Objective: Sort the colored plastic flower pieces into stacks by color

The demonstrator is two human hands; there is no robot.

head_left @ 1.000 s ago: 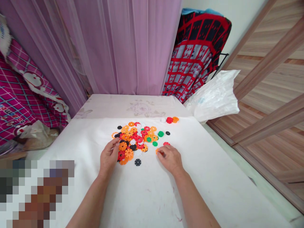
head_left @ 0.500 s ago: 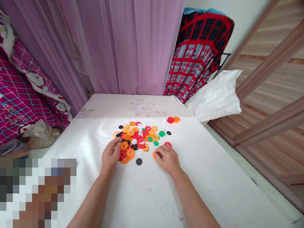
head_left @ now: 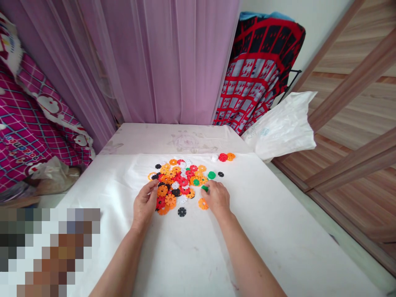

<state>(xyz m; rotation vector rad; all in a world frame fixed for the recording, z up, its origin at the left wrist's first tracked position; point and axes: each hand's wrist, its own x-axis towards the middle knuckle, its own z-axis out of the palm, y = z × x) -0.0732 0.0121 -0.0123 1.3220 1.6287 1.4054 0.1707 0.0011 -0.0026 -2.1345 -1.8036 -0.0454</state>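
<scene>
A loose pile of notched plastic discs (head_left: 170, 199) in orange, red, black, white and green lies on the white-covered table (head_left: 185, 255). My right hand (head_left: 218, 198) is at the pile's right side, its fingertips pinching a green disc (head_left: 204, 188) that looks tilted up. Just below those fingers an orange disc (head_left: 203, 203) lies flat. At the left edge of the pile is my left hand (head_left: 144, 205), fingers drawn together; whatever they may hold is hidden. A black disc (head_left: 182, 212) lies apart, in front of the pile.
Beyond the pile, red discs (head_left: 223, 157) sit beside orange discs (head_left: 230, 156) and a white one. Another green disc (head_left: 211, 175) and a small black disc lie to the right. A white plastic bag (head_left: 281, 126) stands at the table's far right edge; a purple curtain (head_left: 173, 62) hangs behind.
My right hand has moved away from the orange disc, slightly up and over, and now pinches the green disc. The orange disc is uncovered. My left hand has barely moved.
</scene>
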